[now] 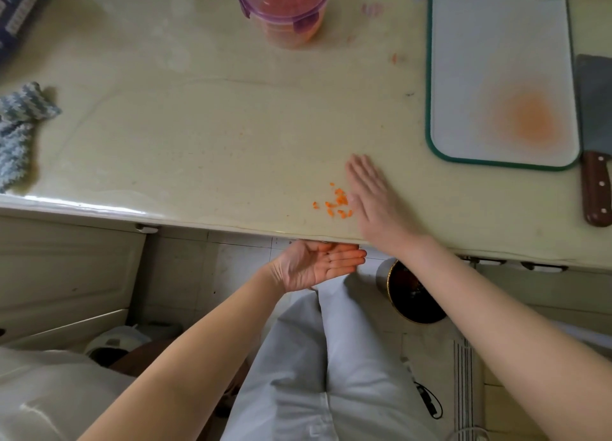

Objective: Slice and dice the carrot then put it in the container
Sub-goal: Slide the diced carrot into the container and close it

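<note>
Several small diced carrot bits [337,203] lie on the pale counter near its front edge. My right hand [374,198] lies flat on the counter just right of them, fingers straight, its edge touching the pile. Just below the counter's edge, my left hand [318,263] is held palm up and cupped, holding nothing. A clear purple container [285,8] with orange carrot inside stands at the back of the counter. The white cutting board [500,72] with a green rim and an orange stain lies at the right.
A cleaver [596,135] with a brown handle lies right of the board. A blue knitted cloth [20,122] sits at the counter's left edge. On the floor under the counter edge stands a dark bin [414,295]. My legs in pale trousers are below.
</note>
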Motion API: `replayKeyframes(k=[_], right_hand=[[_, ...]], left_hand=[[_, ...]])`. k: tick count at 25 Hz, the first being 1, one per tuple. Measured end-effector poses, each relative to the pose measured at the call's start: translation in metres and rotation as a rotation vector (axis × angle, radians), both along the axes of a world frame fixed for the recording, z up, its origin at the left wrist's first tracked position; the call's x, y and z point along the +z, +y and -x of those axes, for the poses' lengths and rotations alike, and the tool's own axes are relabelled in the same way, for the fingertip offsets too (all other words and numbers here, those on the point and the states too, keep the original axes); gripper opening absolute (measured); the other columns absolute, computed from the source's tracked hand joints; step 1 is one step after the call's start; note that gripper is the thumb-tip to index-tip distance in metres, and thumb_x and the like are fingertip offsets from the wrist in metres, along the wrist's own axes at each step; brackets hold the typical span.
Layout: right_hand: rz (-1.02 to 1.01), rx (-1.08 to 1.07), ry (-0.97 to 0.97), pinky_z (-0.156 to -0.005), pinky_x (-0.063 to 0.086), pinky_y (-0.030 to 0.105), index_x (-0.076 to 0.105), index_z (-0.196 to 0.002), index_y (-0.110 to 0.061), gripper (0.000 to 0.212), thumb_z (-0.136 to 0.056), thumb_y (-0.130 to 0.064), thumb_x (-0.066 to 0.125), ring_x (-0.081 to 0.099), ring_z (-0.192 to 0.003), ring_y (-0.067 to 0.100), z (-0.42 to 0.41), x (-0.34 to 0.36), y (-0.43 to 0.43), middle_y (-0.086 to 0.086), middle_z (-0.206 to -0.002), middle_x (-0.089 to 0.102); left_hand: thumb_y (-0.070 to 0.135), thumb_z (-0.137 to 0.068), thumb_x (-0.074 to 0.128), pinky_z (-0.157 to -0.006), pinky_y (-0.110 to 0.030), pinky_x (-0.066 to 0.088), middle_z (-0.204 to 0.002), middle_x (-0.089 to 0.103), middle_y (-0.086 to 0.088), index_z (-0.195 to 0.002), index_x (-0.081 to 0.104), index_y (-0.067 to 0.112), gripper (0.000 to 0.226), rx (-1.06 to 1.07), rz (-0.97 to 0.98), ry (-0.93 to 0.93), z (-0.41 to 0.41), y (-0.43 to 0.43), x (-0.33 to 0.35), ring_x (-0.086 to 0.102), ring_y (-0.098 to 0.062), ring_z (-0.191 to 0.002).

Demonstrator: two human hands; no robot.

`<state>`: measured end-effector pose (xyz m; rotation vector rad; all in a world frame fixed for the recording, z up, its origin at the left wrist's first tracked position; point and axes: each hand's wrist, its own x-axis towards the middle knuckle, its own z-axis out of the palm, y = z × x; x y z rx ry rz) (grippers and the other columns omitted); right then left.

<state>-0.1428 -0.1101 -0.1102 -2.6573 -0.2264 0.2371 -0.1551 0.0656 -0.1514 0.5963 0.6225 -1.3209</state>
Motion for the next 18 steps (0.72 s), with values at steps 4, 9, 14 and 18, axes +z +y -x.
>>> replayKeyframes(k=[4, 9, 14, 18], right_hand=[[-0.02, 0.221, -0.071, -0.119, 0.009, 0.03, 0.033, -0.145, 0.002, 0.053, -0.1, -0.024, 0.023, 0.023, -0.144, 0.024, 0.031, 0.0, 0.015, 0.016, -0.153, 0.03], [-0.123, 0.444, -0.025, -0.12, 0.012, 0.028, 0.039, -0.143, 0.0, 0.048, -0.099, -0.018, 0.03, 0.023, -0.144, 0.018, 0.061, 0.001, 0.016, 0.013, -0.152, 0.036], [-0.265, 0.397, -0.014, -0.117, 0.022, 0.025, 0.047, -0.138, 0.0, 0.046, -0.102, -0.023, 0.028, 0.035, -0.138, 0.016, 0.044, 0.018, 0.012, 0.012, -0.146, 0.045], [-0.166, 0.217, 0.019, -0.117, 0.001, 0.015, 0.035, -0.144, 0.002, 0.052, -0.101, -0.026, 0.025, 0.021, -0.144, 0.018, -0.002, 0.012, 0.021, 0.015, -0.153, 0.033]], left_hand=[[0.007, -0.083, 0.037, -0.091, -0.043, 0.049, -0.103, 0.065, -0.028, -0.097, 0.066, -0.013, 0.038, 0.028, -0.012, -0.034, -0.001, 0.0, 0.001, 0.066, -0.036, -0.095], [0.013, -0.085, 0.038, -0.067, -0.034, 0.058, -0.092, 0.068, -0.02, -0.09, 0.07, -0.005, 0.036, 0.07, -0.066, -0.072, 0.002, 0.002, -0.002, 0.069, -0.027, -0.08], [0.006, -0.09, 0.029, -0.079, -0.042, 0.057, -0.095, 0.067, -0.025, -0.09, 0.069, -0.01, 0.043, 0.056, -0.053, -0.028, 0.0, 0.0, 0.0, 0.069, -0.033, -0.087], [0.005, -0.086, 0.033, -0.095, -0.047, 0.043, -0.112, 0.058, -0.035, -0.106, 0.059, -0.02, 0.041, 0.084, -0.061, 0.012, 0.002, 0.004, -0.001, 0.055, -0.039, -0.112]])
